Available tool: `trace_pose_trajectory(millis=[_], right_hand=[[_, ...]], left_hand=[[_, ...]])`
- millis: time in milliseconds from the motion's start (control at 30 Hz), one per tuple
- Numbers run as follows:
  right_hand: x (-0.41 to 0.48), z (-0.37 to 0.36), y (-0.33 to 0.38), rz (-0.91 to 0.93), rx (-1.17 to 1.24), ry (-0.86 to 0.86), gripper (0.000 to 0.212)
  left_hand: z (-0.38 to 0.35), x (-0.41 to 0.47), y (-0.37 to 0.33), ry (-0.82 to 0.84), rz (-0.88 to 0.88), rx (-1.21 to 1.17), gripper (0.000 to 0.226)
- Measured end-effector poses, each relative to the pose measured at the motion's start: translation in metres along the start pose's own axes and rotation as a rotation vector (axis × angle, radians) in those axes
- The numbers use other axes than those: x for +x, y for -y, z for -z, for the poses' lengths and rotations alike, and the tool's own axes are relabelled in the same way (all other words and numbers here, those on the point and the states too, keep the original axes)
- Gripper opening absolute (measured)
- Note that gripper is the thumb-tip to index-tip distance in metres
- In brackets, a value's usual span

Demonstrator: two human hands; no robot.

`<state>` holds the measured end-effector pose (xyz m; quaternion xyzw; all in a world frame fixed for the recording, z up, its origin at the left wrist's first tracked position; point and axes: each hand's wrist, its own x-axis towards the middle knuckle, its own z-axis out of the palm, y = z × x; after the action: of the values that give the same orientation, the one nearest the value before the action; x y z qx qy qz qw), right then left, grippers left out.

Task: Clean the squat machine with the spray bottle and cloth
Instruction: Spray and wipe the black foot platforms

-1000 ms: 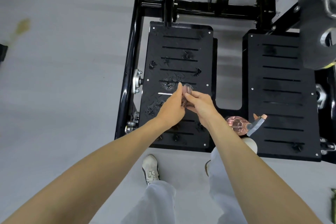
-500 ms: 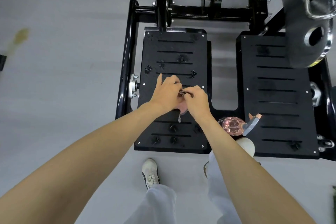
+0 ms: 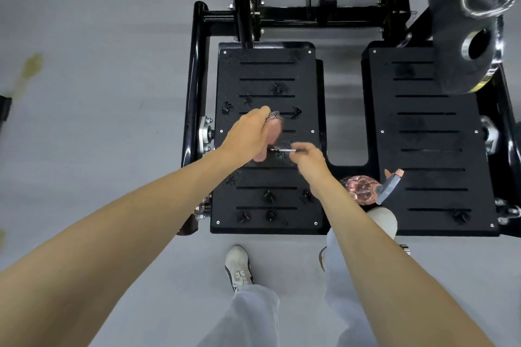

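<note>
The left hand (image 3: 249, 136) gripped a bunched pink cloth with a checked mesh edge (image 3: 272, 132) above the middle of the black slotted left footplate (image 3: 267, 70) of the black steel squat machine (image 3: 197, 79). The right hand (image 3: 308, 156) pinched a thin patterned strip, apparently the cloth's free edge, just beside the left hand. Neither hand was released. The pink translucent spray bottle with a grey trigger (image 3: 362, 189) sat untouched in the gap between that plate and the matching right footplate (image 3: 428, 121), toward their near edges. Whether it stood upright could not be told.

The step looked like opening out the cloth before wiping. To do it well, the hands needed to draw the edge apart until a flat pad formed, since a crumpled ball would skip across the slots. Small dark tufts of debris (image 3: 279, 88) lay scattered over the left plate, several caught at the slots. Wiping along each slot would probably lift them better than wiping across, working from the far edge toward the near edge so loosened bits came off the plate's front.
</note>
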<state>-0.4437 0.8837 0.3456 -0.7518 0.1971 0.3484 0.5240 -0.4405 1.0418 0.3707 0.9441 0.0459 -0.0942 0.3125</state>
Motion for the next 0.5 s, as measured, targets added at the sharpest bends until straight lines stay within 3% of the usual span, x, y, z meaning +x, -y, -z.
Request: trace_pose_trajectory(millis=[67, 233, 333, 400, 500], right_hand=[[-0.001, -0.004, -0.011, -0.162, 0.073, 0.082, 0.022], [0.000, -0.006, -0.026, -0.388, 0.502, 0.197, 0.057], [0.006, 0.000, -0.033, -0.466, 0.716, 0.144, 0.080], [0.007, 0.004, -0.037, -0.430, 0.857, 0.130, 0.090], [0.005, 0.010, -0.040, -0.214, 1.056, 0.134, 0.082]], left_hand=[[0.001, 0.001, -0.013, 0.015, 0.055, -0.066, 0.034], [0.005, 0.006, -0.045, 0.147, 0.194, -0.330, 0.034], [0.023, 0.007, -0.058, 0.212, 0.322, -0.751, 0.025], [0.038, 0.006, -0.058, 0.256, 0.425, -1.048, 0.018], [0.051, 0.005, -0.039, 0.258, 0.489, -1.204, 0.021]])
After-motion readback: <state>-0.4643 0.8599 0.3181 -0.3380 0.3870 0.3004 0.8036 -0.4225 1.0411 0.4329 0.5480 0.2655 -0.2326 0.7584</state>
